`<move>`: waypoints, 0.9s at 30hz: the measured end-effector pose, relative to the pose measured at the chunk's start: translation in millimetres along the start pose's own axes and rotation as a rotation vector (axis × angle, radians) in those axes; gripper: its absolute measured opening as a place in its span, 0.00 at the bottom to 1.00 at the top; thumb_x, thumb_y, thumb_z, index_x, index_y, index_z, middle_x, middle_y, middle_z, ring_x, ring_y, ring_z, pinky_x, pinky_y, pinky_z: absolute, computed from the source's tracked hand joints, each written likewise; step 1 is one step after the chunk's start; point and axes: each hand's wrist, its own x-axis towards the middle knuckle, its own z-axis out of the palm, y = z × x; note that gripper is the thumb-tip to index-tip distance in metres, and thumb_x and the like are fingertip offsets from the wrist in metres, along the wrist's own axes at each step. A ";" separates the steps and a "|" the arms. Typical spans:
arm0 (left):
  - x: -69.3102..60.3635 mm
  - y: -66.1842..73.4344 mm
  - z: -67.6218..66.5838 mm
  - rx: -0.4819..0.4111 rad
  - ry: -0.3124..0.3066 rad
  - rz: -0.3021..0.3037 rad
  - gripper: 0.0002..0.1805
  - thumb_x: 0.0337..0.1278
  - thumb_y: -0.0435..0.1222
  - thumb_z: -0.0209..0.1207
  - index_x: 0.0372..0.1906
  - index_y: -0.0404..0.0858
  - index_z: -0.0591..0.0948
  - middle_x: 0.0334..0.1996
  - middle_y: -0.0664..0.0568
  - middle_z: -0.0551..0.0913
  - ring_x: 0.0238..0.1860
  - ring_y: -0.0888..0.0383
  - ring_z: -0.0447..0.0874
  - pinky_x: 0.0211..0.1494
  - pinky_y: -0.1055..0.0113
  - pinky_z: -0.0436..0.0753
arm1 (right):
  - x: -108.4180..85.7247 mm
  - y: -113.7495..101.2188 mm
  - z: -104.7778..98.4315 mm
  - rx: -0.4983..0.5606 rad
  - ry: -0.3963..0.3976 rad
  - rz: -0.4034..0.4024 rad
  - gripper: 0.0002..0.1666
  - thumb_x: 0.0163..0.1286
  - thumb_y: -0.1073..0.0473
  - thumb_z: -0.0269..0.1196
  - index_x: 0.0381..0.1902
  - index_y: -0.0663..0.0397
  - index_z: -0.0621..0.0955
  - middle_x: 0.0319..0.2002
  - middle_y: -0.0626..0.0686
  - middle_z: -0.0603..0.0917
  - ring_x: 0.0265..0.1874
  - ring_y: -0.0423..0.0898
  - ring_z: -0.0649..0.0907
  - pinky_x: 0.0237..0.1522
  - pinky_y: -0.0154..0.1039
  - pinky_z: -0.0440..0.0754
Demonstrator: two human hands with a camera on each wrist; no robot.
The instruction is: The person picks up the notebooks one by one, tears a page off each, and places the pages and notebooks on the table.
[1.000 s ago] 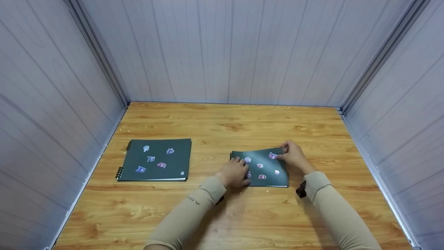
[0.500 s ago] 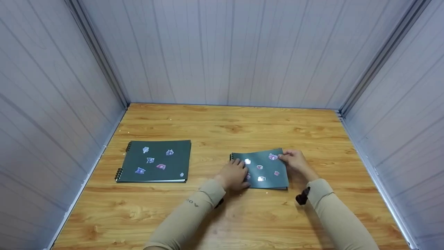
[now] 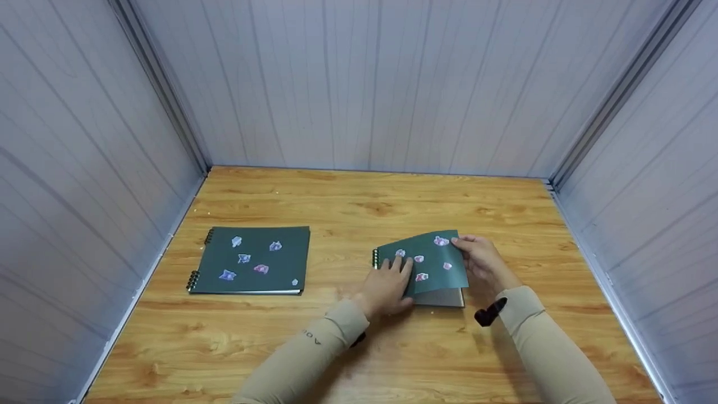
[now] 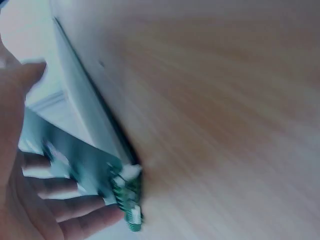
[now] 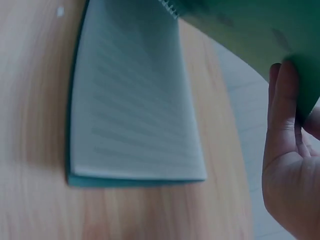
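So the notebook (image 3: 433, 265) sits on the counter (image 3: 364, 365), right of centre, its dark green cover (image 5: 240, 35) lifted partway along the free edge. The right hand (image 3: 483, 261) has that edge pinched between thumb and fingers near the far corner, right beside a sticker (image 3: 441, 241). Pale page (image 5: 135, 115) showing underneath. The left hand (image 3: 384, 289) rests on the cover near the spiral (image 3: 376, 258), fingers pretty straight and spread, not gripping anything. Another notebook (image 3: 255, 258), also green and stickered, lies closed over to the left, well apart from the first. Both sleeves (image 3: 552, 342) are tan.
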 end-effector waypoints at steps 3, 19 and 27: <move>-1.9 7.2 -5.8 0.031 0.060 -0.004 0.46 0.74 0.57 0.64 0.86 0.38 0.63 0.78 0.36 0.75 0.66 0.38 0.86 0.61 0.46 0.91 | -3.2 -7.7 7.5 0.032 -0.005 -0.007 0.10 0.84 0.62 0.60 0.39 0.54 0.85 0.35 0.47 0.89 0.35 0.40 0.90 0.39 0.36 0.92; -8.3 15.3 -13.4 -0.158 0.191 -0.113 0.36 0.82 0.34 0.54 0.87 0.32 0.58 0.80 0.31 0.69 0.68 0.38 0.85 0.61 0.47 0.91 | -6.9 -9.3 25.7 0.070 -0.125 -0.076 0.21 0.91 0.48 0.49 0.49 0.49 0.86 0.43 0.46 0.90 0.43 0.42 0.89 0.48 0.36 0.89; -15.0 3.7 -7.6 -0.395 0.308 -0.136 0.41 0.75 0.29 0.57 0.86 0.29 0.56 0.80 0.29 0.68 0.69 0.38 0.84 0.66 0.48 0.88 | -8.8 22.4 35.5 -0.489 -0.132 -0.217 0.32 0.89 0.51 0.52 0.76 0.71 0.74 0.74 0.70 0.78 0.77 0.67 0.75 0.81 0.64 0.69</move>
